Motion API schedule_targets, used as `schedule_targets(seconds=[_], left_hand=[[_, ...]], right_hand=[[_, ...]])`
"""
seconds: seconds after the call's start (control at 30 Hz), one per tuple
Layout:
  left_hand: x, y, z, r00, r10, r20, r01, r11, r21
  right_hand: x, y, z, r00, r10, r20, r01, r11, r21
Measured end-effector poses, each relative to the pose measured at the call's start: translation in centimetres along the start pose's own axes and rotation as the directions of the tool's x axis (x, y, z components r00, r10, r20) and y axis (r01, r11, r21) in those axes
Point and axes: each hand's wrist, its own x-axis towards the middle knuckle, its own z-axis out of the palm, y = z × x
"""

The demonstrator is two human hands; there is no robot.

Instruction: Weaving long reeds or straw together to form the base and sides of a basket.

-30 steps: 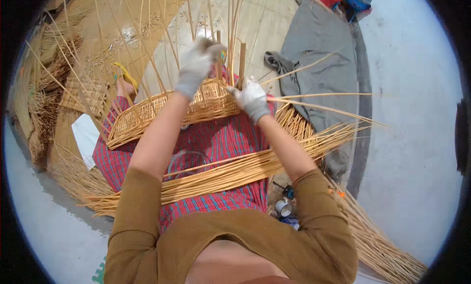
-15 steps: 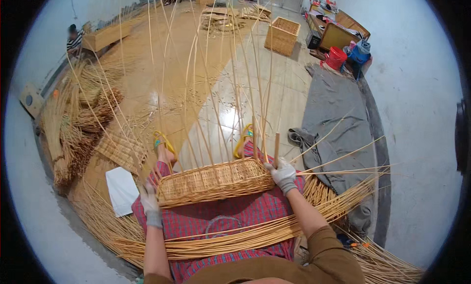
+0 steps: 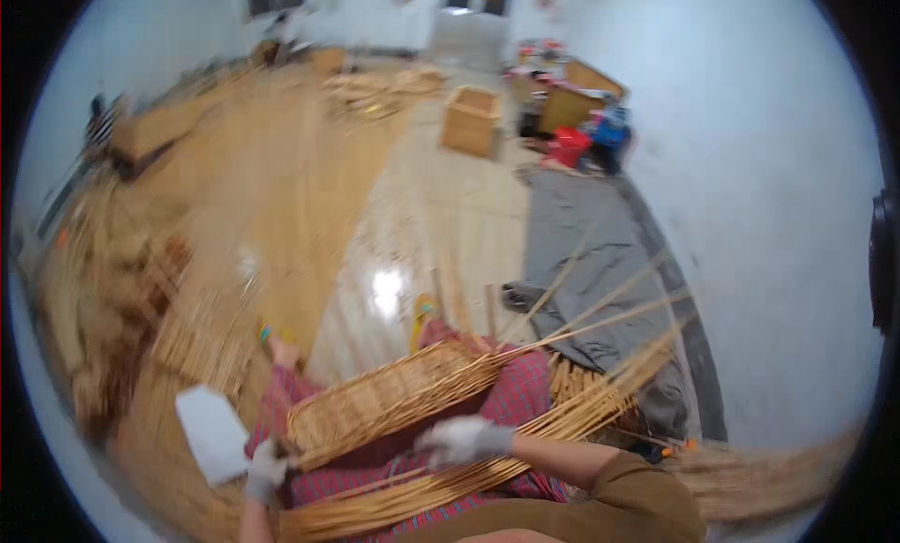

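A half-woven rectangular wicker basket (image 3: 384, 398) lies tilted across my knees on the red checked cloth (image 3: 525, 384), its tall upright stakes smeared by motion. My left hand (image 3: 268, 468), in a pale work glove, grips the basket at its near left corner. Off the basket, my right hand (image 3: 457, 442) hangs over my lap, just below the near long side; it is gloved too, and blur hides how its fingers lie. Under that hand and forearm a bundle of thin wicker rods (image 3: 431, 494) runs across my lap toward the right.
A grey cloth (image 3: 600, 262) covers the floor at right. Farther off stand a square wicker basket (image 3: 471, 121) and a red bucket (image 3: 568, 147). Stacked wicker bundles (image 3: 103, 299) line the left wall, near a white sheet (image 3: 211, 435). Another person (image 3: 101, 126) is at far left.
My right hand has left the basket's right end and moved down and left over my lap. The basket's left end has dropped nearer me with my left hand. The whole view has shifted.
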Motion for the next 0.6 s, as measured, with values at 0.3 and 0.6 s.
schedule_targets(seconds=[0.3,0.6], left_hand=[[2.0,-8.8,2.7,0.982,-0.032,-0.187,-0.047,0.915,-0.400],[-2.6,-1.7,4.9,0.818,0.252,-0.517,-0.336,0.939,-0.075]], right_hand=[[1.8,-2.8,4.8,0.999,-0.044,0.026,0.048,0.982,-0.183],[-0.9,-1.9,2.6,0.921,0.070,-0.384,-0.116,0.988,-0.098]])
